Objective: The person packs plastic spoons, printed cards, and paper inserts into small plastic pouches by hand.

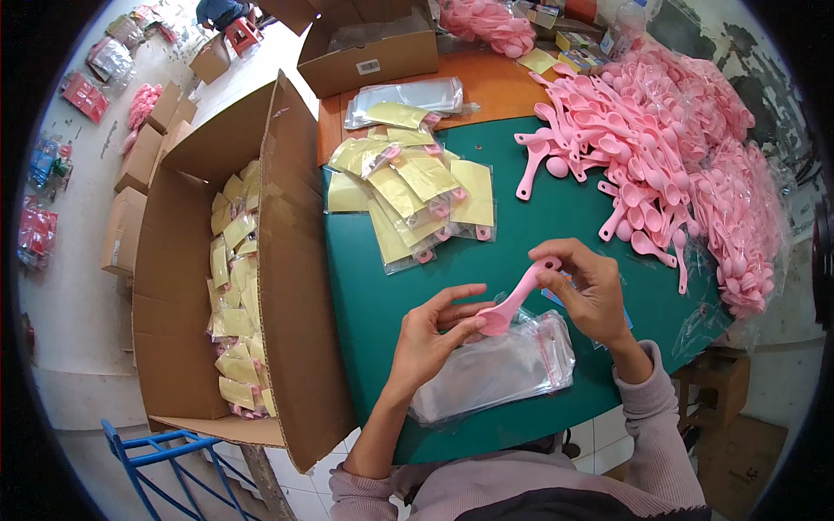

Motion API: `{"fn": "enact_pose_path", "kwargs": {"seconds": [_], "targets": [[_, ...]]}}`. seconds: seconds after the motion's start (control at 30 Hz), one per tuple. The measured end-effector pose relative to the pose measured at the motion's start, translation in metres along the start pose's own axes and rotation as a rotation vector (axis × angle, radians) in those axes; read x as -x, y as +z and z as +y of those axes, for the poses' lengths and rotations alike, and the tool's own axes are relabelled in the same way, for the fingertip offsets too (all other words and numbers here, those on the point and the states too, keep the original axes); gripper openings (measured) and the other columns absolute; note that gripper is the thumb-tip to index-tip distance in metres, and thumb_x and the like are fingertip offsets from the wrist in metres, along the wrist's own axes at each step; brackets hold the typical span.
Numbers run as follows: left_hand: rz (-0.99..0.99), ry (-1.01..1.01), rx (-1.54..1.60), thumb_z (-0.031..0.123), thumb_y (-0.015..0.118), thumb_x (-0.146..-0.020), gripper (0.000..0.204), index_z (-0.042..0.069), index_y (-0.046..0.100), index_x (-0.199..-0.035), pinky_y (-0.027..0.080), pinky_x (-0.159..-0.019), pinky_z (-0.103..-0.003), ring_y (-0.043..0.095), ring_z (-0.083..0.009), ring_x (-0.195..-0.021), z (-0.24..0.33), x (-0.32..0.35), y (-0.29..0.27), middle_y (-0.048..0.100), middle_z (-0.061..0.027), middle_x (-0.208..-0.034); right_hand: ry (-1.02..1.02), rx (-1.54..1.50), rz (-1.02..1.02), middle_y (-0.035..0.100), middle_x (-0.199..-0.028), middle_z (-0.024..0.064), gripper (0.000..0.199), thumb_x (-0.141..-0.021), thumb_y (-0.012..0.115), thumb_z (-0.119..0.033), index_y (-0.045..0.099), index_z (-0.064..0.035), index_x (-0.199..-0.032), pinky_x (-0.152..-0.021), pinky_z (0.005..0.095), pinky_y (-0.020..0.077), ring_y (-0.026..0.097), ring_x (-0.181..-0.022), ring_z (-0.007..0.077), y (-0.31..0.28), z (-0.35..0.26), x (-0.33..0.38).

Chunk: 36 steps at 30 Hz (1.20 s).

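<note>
A pink plastic spoon (514,300) is held tilted between my two hands over the green table. My right hand (584,291) pinches its handle near the hole at the end. At the bowl end, the thumb and fingers of my left hand (434,334) close on the spoon. Just under my hands lies a stack of clear plastic bags (495,373). Beyond them, a pile of packed bags with yellow cards (413,187) and pink spoons in them covers part of the table.
A large heap of loose pink spoons (638,139) fills the far right, with bagged spoons (738,226) beside it. At left stands an open carton (300,286) with many packed yellow-card bags. More clear bags (404,97) and a cardboard box (369,65) sit at the back.
</note>
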<state>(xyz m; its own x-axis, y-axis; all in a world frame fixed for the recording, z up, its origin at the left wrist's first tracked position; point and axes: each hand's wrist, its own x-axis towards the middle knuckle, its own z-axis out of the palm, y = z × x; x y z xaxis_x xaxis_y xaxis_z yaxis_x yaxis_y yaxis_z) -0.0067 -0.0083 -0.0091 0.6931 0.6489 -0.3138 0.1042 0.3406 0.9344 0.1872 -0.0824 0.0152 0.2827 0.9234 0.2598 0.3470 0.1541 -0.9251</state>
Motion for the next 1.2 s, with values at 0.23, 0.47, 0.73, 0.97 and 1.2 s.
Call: {"fn": "enact_pose_path", "kwargs": {"seconds": [0.23,0.47,0.73,0.97,1.2], "targets": [[0.027,0.119,-0.075,0.007,0.057,-0.086,0.026,-0.001,0.056,-0.111,0.052,-0.076,-0.026,0.062,-0.0147,-0.089,-0.005,0.000,0.000,0.064,-0.0137,-0.100,0.103,-0.068,-0.073,0.058,-0.076,0.0036,0.016,-0.082,0.059,-0.003,0.059,0.0024,-0.097,-0.063,0.0211,0.0474,0.056,-0.070,0.0075,0.000,-0.002,0.000],[0.138,0.327,-0.034,0.009,0.053,-0.089,0.022,-0.003,0.057,-0.107,0.051,-0.076,-0.026,0.062,-0.0154,-0.085,-0.012,-0.003,0.007,0.064,-0.0127,-0.093,0.214,-0.209,-0.023,0.056,-0.079,0.0017,0.015,-0.084,0.058,-0.003,0.058,0.0024,-0.098,-0.061,0.0190,0.0459,0.054,-0.068,0.0055,0.003,0.003,0.000],[-0.136,-0.080,-0.080,0.014,0.049,-0.092,0.031,-0.002,0.047,-0.118,0.051,-0.070,-0.025,0.063,-0.0159,-0.084,0.002,0.004,-0.010,0.065,-0.0125,-0.092,0.207,-0.126,0.091,0.058,-0.077,0.0014,0.014,-0.082,0.059,-0.003,0.059,0.0019,-0.095,-0.060,0.0188,0.0461,0.055,-0.067,0.0051,0.003,0.007,-0.001],[-0.072,0.004,-0.160,0.011,0.056,-0.088,0.035,-0.002,0.047,-0.119,0.049,-0.070,-0.024,0.063,-0.0137,-0.082,-0.009,-0.002,-0.012,0.066,-0.0113,-0.090,0.160,-0.085,0.072,0.058,-0.076,0.0016,0.015,-0.082,0.060,-0.003,0.059,0.0027,-0.096,-0.060,0.0189,0.0455,0.055,-0.067,0.0047,0.002,0.009,0.000],[-0.134,0.013,-0.118,0.013,0.054,-0.089,0.038,-0.001,0.046,-0.124,0.047,-0.076,-0.024,0.061,-0.0131,-0.087,-0.011,-0.002,-0.007,0.064,-0.0100,-0.094,0.169,-0.055,-0.078,0.059,-0.076,0.0037,0.013,-0.083,0.060,-0.004,0.059,0.0025,-0.094,-0.061,0.0192,0.0449,0.055,-0.068,0.0056,0.007,0.000,0.002]]}}
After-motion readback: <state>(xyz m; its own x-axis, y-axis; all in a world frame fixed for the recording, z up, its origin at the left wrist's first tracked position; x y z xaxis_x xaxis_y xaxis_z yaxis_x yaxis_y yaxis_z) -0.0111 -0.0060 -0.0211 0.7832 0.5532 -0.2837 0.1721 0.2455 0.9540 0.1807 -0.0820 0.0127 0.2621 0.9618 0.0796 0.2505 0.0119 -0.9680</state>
